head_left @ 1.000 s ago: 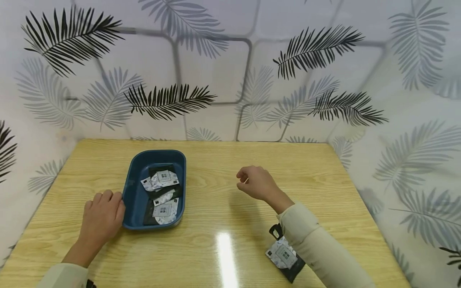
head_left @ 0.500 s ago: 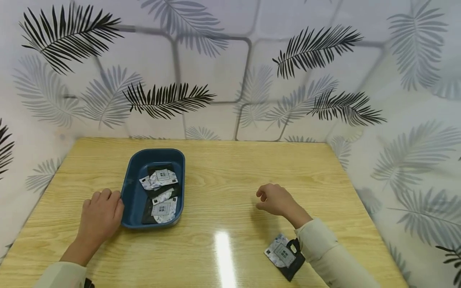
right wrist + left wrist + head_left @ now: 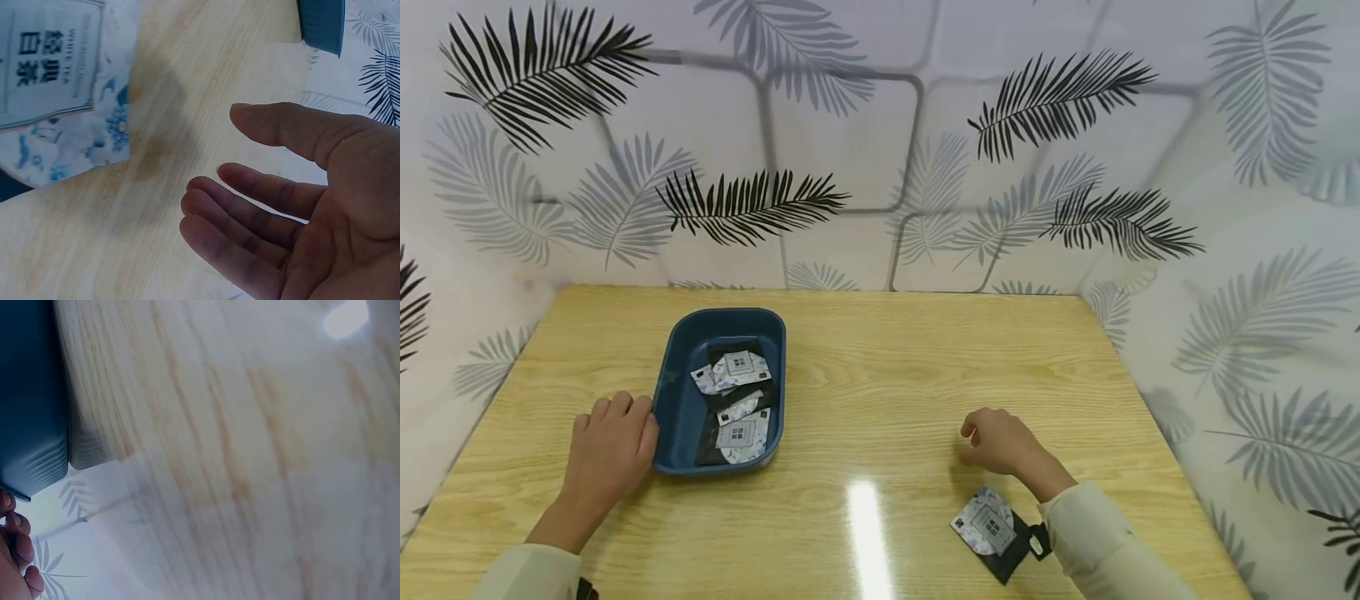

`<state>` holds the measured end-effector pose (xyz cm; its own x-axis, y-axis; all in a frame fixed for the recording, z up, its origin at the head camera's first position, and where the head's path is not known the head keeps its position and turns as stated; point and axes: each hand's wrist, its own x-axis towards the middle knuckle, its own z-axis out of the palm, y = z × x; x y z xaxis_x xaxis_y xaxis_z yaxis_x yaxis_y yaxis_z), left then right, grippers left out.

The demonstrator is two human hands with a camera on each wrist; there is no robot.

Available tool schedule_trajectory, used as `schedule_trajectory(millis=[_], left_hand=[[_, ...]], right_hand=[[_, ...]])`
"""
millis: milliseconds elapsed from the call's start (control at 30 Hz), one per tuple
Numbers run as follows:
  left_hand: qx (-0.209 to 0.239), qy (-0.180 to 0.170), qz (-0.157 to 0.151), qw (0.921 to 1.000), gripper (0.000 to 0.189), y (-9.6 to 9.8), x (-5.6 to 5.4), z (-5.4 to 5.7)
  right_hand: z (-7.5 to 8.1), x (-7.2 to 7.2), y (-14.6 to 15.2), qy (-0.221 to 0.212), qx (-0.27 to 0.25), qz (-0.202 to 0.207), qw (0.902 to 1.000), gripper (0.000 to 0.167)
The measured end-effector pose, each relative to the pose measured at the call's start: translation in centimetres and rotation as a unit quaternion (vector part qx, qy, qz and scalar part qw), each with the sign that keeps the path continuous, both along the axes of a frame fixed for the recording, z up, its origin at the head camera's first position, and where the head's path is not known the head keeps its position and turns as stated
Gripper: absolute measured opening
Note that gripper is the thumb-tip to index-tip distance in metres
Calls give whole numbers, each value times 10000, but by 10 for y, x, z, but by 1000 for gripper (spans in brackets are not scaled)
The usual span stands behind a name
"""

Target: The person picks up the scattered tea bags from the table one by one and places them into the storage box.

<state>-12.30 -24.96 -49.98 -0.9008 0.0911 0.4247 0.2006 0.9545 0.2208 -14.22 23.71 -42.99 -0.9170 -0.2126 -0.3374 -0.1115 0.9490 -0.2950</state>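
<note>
My left hand (image 3: 613,450) rests beside a blue plastic bin (image 3: 673,433), its loosely curled fingers right at the bin's left rim. In the left wrist view, its fingertips (image 3: 24,547) show just past the bin's edge (image 3: 31,394). My right hand (image 3: 1003,442) hovers over the table, holding nothing. The right wrist view shows its thumb apart from the gently bent fingers (image 3: 237,240). Below it in the head view lies a flat tea packet (image 3: 992,529), black and white with blue flowers. "WHITE TEA" is printed on that packet (image 3: 62,69).
Several similar packets (image 3: 741,437) lie overlapping inside the bin. The wood-grain table (image 3: 865,375) runs back to a wall covering (image 3: 842,242) with a leaf print. A bright light reflection (image 3: 868,533) crosses the table's front. A black loop (image 3: 1039,542) shows by the right cuff.
My right hand has moved right and toward the front edge, closer to the loose packet. More of that packet shows now as the sleeve has shifted off it. My left hand and the bin stay put.
</note>
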Motion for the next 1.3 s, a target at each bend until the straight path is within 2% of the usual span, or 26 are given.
schedule_trajectory(millis=[300,533,633,800,1100,1300], left_hand=[[14,-170,44,9998,16,-1,0,2],[3,-162,58,9999,16,-1,0,2],[3,-110,54,9999,15,0,0,2],[15,-107,60,9999,16,0,0,3],[13,-163,55,9999,16,0,0,2],[35,-199,62,9998,16,-1,-1,2]], right_hand=[[-8,8,10,-130,87,-182,9997,42],[-8,13,14,-343,241,-370,9984,51],[-7,15,15,-454,287,-445,9976,51],[-7,19,16,-660,372,-426,9962,41],[-6,24,16,-866,949,-588,9900,53],[-10,26,16,-783,989,-662,9898,53]])
